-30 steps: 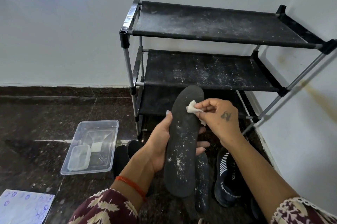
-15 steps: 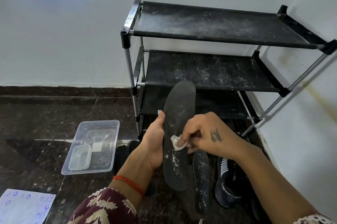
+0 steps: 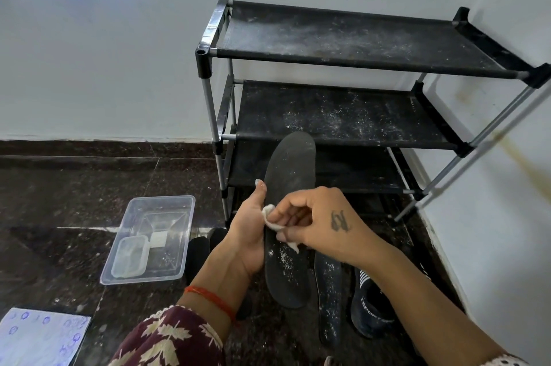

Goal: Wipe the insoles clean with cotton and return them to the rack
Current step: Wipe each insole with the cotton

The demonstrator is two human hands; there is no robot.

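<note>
My left hand [image 3: 249, 231] grips a long black insole [image 3: 290, 184] by its left edge and holds it upright in front of the black shoe rack [image 3: 351, 115]. White dust speckles the insole's lower half. My right hand [image 3: 316, 221] pinches a small white piece of cotton [image 3: 269, 213] against the insole's middle, close to my left thumb. A second dusty black insole [image 3: 329, 294] lies on the floor just right of the held one.
A dark shoe with white stripes [image 3: 371, 306] sits on the floor at the right, by the white wall. A clear plastic tub [image 3: 152, 239] with a smaller container inside stands to the left. A patterned paper sheet [image 3: 38, 339] lies at bottom left. The rack's shelves are dusty.
My right hand has wiped the cotton down from the insole's toe to its middle, then across toward the left edge. The insole has shifted slightly to the left.
</note>
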